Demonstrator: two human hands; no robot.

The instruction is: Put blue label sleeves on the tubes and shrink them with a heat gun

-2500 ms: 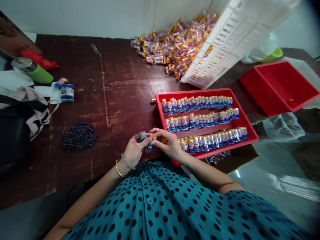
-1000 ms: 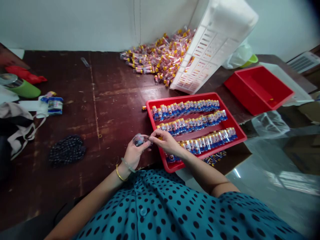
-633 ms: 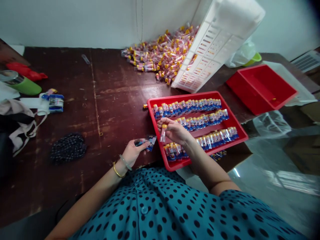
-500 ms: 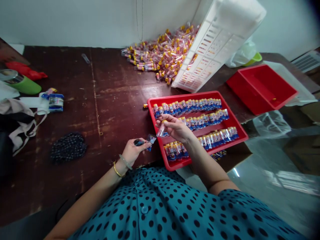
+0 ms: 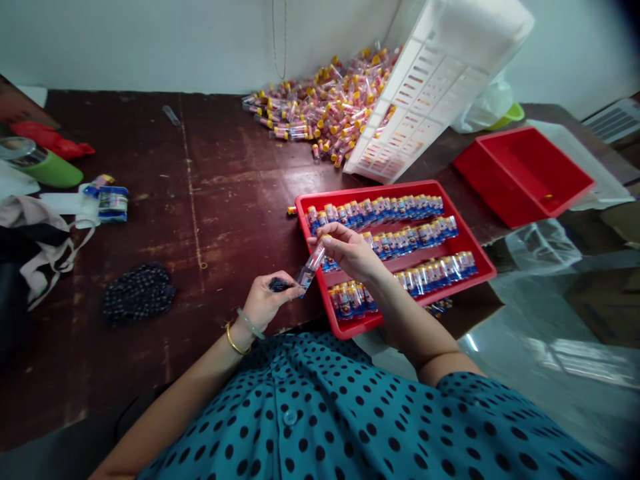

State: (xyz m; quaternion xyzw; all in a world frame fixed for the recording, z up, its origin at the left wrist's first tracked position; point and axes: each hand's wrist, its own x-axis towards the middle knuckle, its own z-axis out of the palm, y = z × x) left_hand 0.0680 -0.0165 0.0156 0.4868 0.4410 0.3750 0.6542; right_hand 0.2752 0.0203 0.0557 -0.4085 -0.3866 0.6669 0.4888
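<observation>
My right hand point(image 5: 353, 255) pinches a clear plastic tube point(image 5: 315, 257) near its yellow cap. The tube slants down to the left, its lower end in or against a small clear and blue printed sleeve point(image 5: 304, 280); how far inside, I cannot tell. My left hand point(image 5: 267, 300) grips that sleeve between thumb and fingers, and a dark bundle, perhaps more sleeves, shows in its palm. Beneath my right hand a red tray point(image 5: 363, 327) holds rows of yellow-capped tubes in blue printed sleeves point(image 5: 435, 272).
A heap of yellow-capped tubes point(image 5: 330, 107) lies by the wall, beside a tilted white plastic basket point(image 5: 435, 87). An empty-looking red bin point(image 5: 500, 177) stands right. At left are dark patterned cloth point(image 5: 137, 293), a blue packet point(image 5: 113, 203) and a green cup point(image 5: 55, 170).
The tube in my right hand has moved down and left to meet the sleeve, which now stands up around or against its lower end. My left hand has hardly moved.
</observation>
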